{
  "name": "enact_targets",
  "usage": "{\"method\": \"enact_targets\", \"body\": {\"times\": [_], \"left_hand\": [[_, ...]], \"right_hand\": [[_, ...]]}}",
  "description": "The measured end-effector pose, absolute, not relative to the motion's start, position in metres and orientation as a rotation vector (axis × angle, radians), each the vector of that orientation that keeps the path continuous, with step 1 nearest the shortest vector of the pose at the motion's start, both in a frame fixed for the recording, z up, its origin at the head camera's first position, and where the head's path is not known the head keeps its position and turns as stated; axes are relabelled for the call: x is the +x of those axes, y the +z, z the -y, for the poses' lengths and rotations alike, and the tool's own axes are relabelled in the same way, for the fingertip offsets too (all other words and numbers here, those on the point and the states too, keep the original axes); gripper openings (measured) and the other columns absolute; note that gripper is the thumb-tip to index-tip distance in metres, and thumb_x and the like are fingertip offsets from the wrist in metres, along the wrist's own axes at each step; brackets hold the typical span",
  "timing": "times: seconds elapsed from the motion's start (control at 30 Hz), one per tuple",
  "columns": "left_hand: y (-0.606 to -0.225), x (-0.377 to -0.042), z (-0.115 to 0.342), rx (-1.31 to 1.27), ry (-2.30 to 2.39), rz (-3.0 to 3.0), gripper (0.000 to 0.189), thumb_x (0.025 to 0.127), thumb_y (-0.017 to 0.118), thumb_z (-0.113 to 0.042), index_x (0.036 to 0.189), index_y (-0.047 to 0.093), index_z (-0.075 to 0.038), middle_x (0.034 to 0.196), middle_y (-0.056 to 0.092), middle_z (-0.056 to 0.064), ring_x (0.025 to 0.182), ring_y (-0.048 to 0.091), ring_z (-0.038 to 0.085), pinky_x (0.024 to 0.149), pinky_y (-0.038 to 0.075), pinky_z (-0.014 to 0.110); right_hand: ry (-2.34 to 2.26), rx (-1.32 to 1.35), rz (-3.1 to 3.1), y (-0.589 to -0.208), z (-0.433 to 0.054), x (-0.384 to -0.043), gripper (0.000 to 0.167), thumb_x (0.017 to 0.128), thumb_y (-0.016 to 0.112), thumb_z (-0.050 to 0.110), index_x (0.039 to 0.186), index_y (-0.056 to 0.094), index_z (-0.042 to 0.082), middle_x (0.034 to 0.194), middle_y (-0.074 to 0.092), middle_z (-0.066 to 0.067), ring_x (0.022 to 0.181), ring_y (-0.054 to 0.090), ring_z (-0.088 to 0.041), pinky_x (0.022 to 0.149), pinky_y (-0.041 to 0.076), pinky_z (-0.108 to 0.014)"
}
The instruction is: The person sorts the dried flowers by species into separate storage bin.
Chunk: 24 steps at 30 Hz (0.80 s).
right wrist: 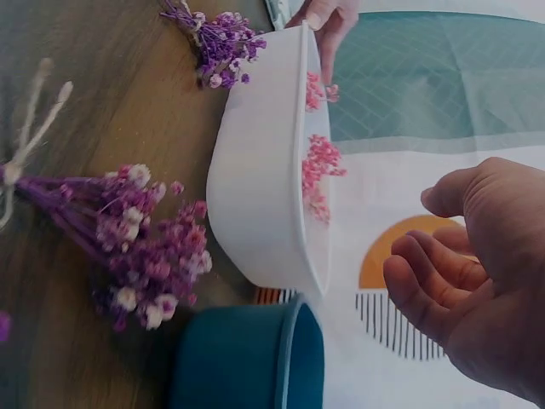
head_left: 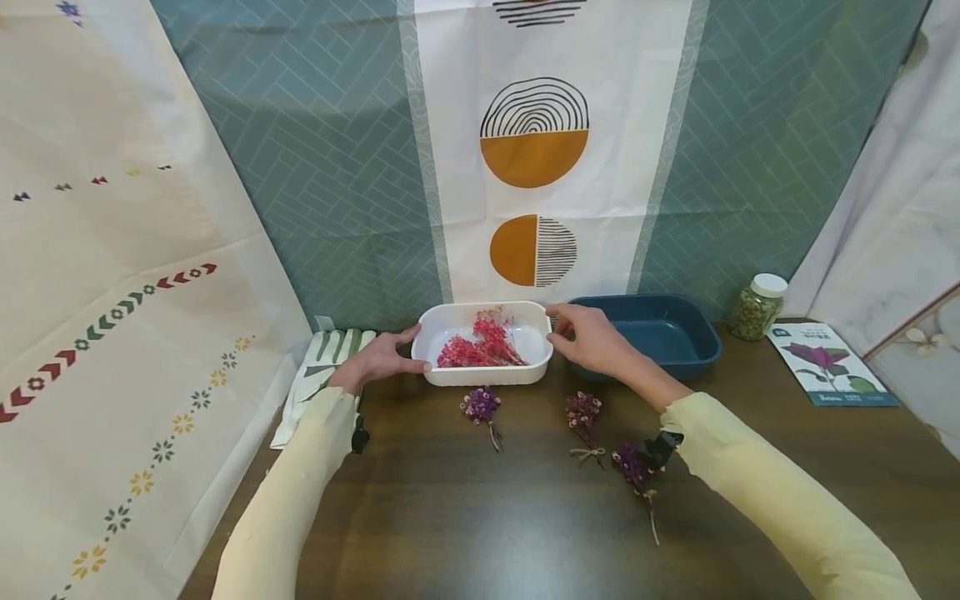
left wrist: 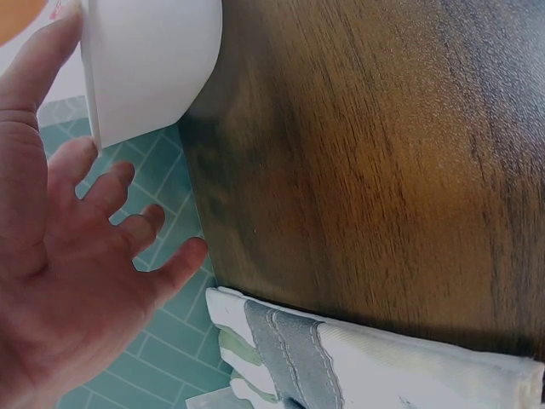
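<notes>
A white oval-ended tub [head_left: 487, 377] stands near the back of the table with bright pink dried flowers [head_left: 483, 343] inside. At its left end my left hand [head_left: 378, 357] grips the rim between thumb and index finger, the other fingers spread. Beside the right end is my right hand [head_left: 588, 337]; in the right wrist view its fingers [right wrist: 417, 281] are loosely bent, apart from the tub, holding nothing. Small tied bunches lie in front: a purple one [head_left: 481, 406], a dark pink one [head_left: 583, 412] and another purple one [head_left: 633, 468].
A dark blue tub [head_left: 678, 367] stands right of the white one, partly behind my right hand. Further right are a white-lidded jar [head_left: 756, 308] and a flower-printed packet [head_left: 831, 367]. A folded striped cloth [head_left: 318, 367] lies at left. Fabric [head_left: 352, 167] hangs behind the table.
</notes>
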<state>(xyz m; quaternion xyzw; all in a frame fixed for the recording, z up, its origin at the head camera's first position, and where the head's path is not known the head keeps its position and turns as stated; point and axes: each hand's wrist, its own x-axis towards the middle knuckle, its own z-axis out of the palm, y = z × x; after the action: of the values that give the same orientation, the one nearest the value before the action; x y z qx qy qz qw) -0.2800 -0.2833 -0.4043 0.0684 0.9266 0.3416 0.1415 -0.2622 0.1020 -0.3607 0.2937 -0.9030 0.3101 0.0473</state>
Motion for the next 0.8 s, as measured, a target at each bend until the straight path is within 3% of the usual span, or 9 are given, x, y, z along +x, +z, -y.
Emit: {"method": "enact_targets", "body": {"times": [0.2, 0.47, 0.8], "left_hand": [[-0.404, -0.28, 0.284, 0.212, 0.963, -2.683, 0.099, 0.084, 0.08, -0.042, 0.159, 0.022, -0.015, 0.16, 0.026, 0.023, 0.143, 0.028, 0.038, 0.112, 0.028, 0.057], [-0.404, -0.278, 0.286, 0.223, 0.873, -2.697, 0.1, 0.086, 0.075, -0.05, 0.16, 0.017, -0.014, 0.161, 0.021, 0.023, 0.145, 0.025, 0.04, 0.112, 0.026, 0.06], [-0.4, -0.278, 0.281, 0.292, 0.826, -2.727, 0.099, 0.088, 0.076, -0.043, 0.158, 0.017, -0.006, 0.16, 0.022, 0.025, 0.144, 0.027, 0.042, 0.112, 0.026, 0.059]], "right_hand": [[0.922, 0.886, 2.75, -0.359, -0.122, -0.253, 0.041, 0.094, 0.069, 0.011, 0.131, 0.059, -0.004, 0.095, 0.069, -0.009, 0.087, 0.066, -0.026, 0.076, 0.055, -0.045], [0.919, 0.883, 2.73, -0.357, -0.143, -0.239, 0.042, 0.094, 0.069, 0.011, 0.131, 0.058, -0.005, 0.094, 0.068, -0.008, 0.084, 0.066, -0.024, 0.072, 0.055, -0.043], [0.879, 0.873, 2.739, -0.357, -0.169, -0.228, 0.04, 0.095, 0.068, 0.009, 0.131, 0.058, -0.006, 0.095, 0.069, -0.008, 0.085, 0.067, -0.025, 0.068, 0.055, -0.042]]}}
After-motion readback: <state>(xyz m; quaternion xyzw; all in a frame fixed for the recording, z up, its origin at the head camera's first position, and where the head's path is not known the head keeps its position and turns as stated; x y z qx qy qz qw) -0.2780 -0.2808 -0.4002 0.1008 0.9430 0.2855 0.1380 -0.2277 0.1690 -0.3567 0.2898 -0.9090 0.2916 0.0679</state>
